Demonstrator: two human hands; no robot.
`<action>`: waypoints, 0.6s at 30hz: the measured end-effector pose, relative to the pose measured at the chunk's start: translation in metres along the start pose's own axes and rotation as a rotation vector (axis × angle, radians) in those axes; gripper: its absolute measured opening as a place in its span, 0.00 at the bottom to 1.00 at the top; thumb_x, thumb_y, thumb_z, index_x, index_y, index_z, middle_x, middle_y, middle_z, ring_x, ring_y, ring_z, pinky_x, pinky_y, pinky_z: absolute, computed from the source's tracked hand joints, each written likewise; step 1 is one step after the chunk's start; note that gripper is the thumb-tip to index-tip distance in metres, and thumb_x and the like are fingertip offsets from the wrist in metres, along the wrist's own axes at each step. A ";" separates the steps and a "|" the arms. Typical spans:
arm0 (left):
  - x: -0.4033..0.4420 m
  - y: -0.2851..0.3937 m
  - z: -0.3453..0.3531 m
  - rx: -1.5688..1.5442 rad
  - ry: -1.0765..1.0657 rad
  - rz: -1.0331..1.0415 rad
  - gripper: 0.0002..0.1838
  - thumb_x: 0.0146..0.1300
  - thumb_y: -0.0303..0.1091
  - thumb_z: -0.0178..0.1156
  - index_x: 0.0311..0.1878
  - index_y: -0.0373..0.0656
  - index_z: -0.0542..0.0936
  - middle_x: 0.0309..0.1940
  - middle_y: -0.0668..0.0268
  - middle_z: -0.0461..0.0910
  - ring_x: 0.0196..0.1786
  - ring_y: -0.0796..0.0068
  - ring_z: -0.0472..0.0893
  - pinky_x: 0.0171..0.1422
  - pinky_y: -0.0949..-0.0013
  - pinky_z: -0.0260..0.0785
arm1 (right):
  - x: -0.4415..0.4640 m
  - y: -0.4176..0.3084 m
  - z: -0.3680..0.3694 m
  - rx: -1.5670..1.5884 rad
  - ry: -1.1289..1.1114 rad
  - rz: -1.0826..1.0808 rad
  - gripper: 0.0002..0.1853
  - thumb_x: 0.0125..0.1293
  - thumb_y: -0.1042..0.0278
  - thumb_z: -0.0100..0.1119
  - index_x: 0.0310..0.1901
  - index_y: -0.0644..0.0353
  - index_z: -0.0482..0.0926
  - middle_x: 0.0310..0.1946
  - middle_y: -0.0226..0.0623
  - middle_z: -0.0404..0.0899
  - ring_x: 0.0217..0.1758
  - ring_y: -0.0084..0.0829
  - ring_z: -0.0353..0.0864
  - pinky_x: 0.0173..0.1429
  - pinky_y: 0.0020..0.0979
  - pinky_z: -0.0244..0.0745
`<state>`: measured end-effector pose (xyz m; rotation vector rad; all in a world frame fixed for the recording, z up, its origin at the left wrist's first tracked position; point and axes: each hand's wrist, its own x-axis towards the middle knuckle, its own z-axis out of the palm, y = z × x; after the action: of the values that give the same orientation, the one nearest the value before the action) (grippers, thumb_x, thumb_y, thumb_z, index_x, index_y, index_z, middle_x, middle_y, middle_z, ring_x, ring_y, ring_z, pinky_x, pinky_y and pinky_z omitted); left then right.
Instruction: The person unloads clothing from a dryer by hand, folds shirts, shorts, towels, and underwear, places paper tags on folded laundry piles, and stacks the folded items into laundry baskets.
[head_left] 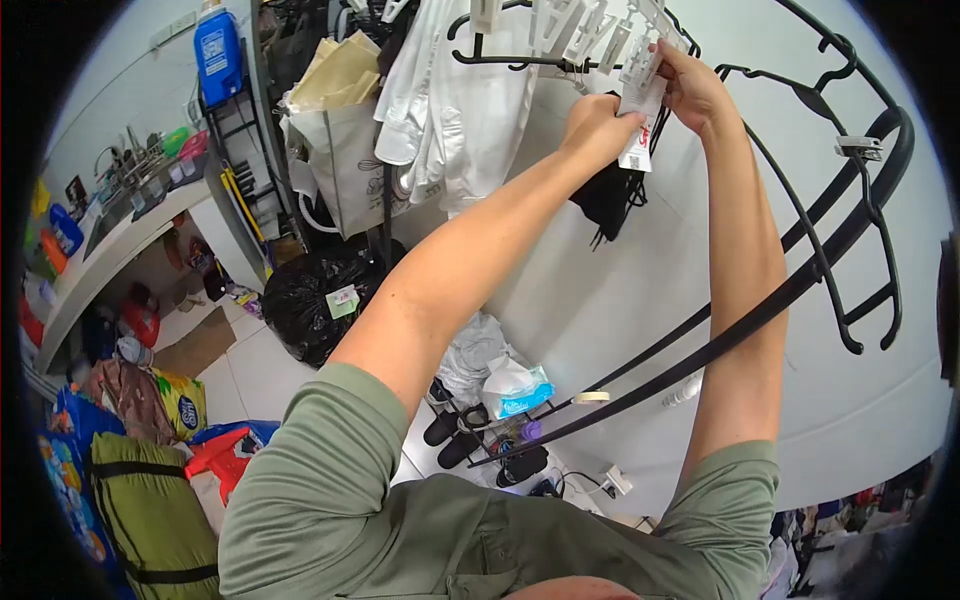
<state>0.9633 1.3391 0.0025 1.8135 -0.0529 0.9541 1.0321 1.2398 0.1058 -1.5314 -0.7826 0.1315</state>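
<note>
Left hand (600, 132) pinches the white paper tag (637, 152) by black corded fabric (602, 205), right hand (692, 88) grips a white plastic clip (640, 68), fastening not yet clear!

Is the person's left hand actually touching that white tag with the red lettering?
Touching. The head view shows the left hand with its thumb lying over the edge of the white tag, with no gap between them.

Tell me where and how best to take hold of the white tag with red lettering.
I'd pinch the white tag by its lower end, coming from below. It is thin and hangs steeply, and that end shows below the left hand, in front of the black fabric; higher up, the hands crowd it.
</note>
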 end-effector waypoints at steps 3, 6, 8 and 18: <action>-0.002 -0.012 0.000 -0.073 -0.028 0.037 0.17 0.51 0.42 0.60 0.30 0.33 0.80 0.23 0.57 0.79 0.26 0.70 0.79 0.35 0.68 0.68 | 0.015 0.008 -0.016 0.040 -0.147 0.047 0.16 0.63 0.56 0.52 0.42 0.62 0.75 0.36 0.33 0.77 0.40 0.25 0.74 0.46 0.27 0.68; 0.003 -0.033 0.002 -0.256 -0.092 0.072 0.17 0.47 0.43 0.60 0.27 0.35 0.81 0.20 0.54 0.78 0.25 0.66 0.79 0.34 0.65 0.68 | 0.030 0.027 -0.021 0.034 -0.028 -0.139 0.16 0.61 0.60 0.56 0.41 0.65 0.75 0.36 0.34 0.77 0.38 0.24 0.75 0.45 0.25 0.68; -0.018 -0.020 -0.017 0.112 -0.261 0.007 0.18 0.44 0.44 0.61 0.27 0.35 0.81 0.20 0.54 0.78 0.25 0.65 0.79 0.33 0.65 0.68 | 0.029 0.029 -0.016 -0.014 0.074 -0.187 0.18 0.60 0.60 0.56 0.44 0.67 0.74 0.37 0.34 0.78 0.39 0.24 0.75 0.45 0.24 0.69; -0.206 -0.060 -0.057 0.406 -1.740 -0.262 0.14 0.47 0.38 0.66 0.23 0.36 0.77 0.14 0.69 0.73 0.20 0.82 0.70 0.25 0.74 0.61 | -0.160 0.073 -0.027 -0.005 -0.049 -0.010 0.22 0.58 0.51 0.56 0.47 0.60 0.75 0.45 0.39 0.75 0.51 0.32 0.71 0.51 0.35 0.69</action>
<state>0.8166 1.3348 -0.1640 2.3920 -0.6926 -1.0559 0.9534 1.1368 -0.0163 -1.5334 -0.8299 0.1599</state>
